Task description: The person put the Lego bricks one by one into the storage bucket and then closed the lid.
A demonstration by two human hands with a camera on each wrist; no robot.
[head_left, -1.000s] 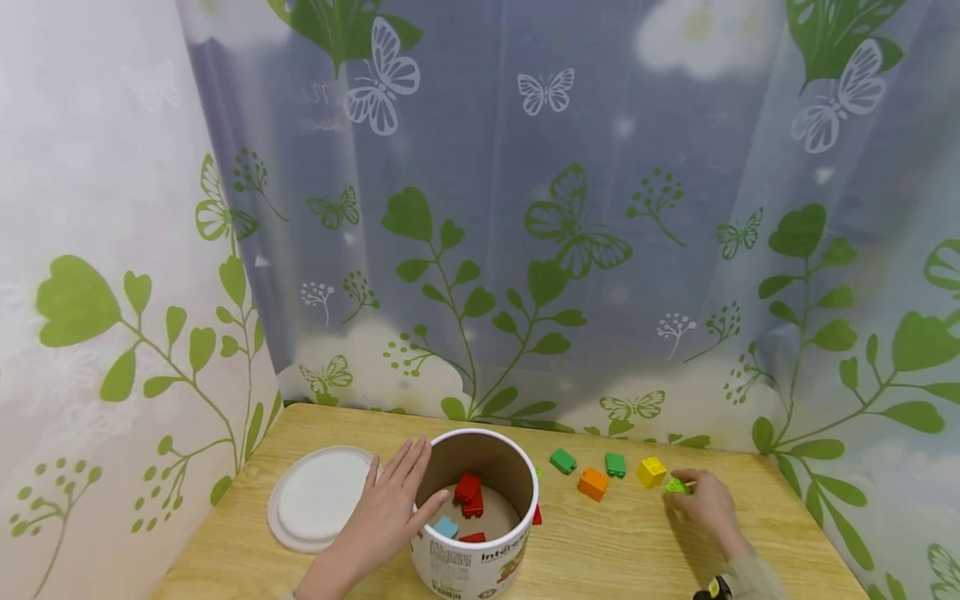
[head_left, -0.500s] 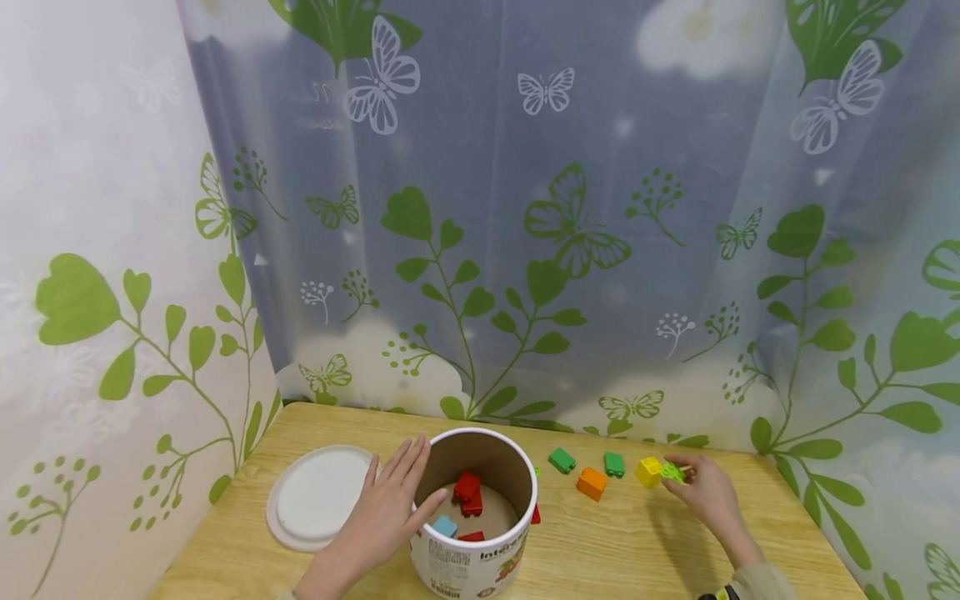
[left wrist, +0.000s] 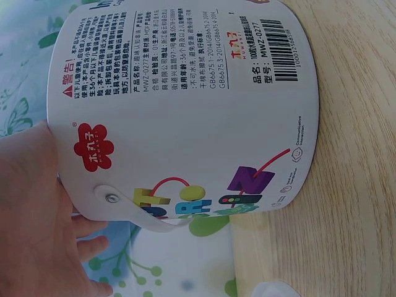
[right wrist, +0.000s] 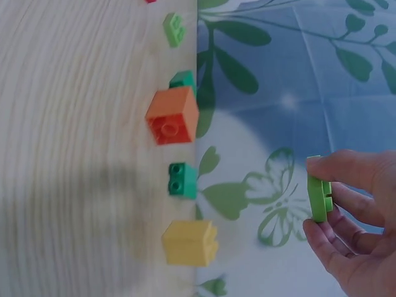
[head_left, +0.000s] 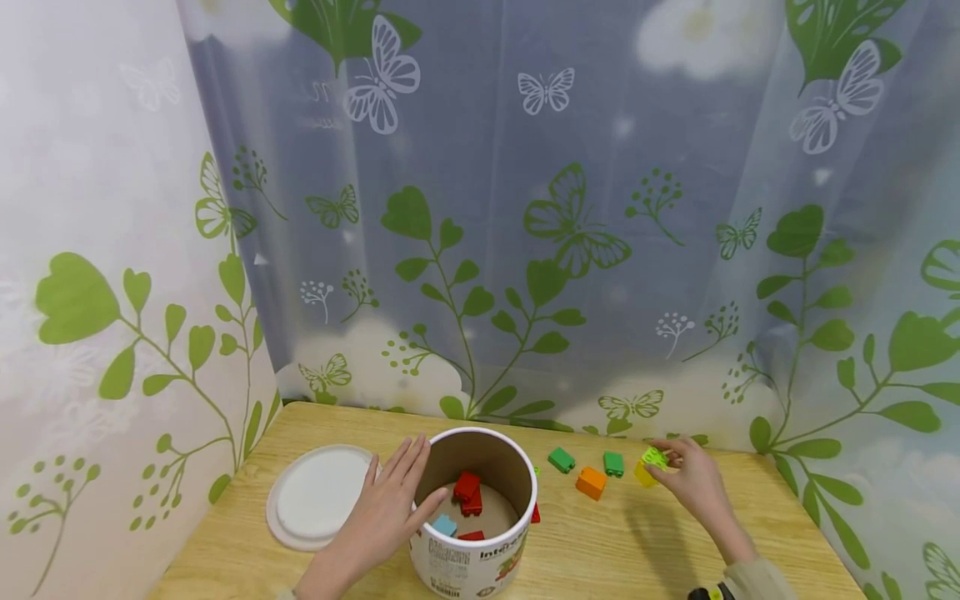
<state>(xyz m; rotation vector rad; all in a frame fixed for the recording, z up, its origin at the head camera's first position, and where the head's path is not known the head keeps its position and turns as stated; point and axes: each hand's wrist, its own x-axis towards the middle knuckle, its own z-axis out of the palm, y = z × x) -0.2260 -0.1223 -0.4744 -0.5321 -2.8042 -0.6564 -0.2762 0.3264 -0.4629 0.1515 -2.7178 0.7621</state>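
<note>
This looks like a small play corner; whether in a home cannot be told. Cloth (head_left: 465, 150) printed with leaves and butterflies hangs behind the tub (head_left: 461, 567) and on both sides; toy blocks (head_left: 592, 483) lie right of it on a wood-grain tabletop (head_left: 577, 554).

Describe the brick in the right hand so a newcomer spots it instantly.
On the wooden table, find the white bucket, then look right of it to the right hand. That hand pinches a light green brick, clear of the yellow brick. The other light green brick lies on the table; this one is held in the air.
</note>
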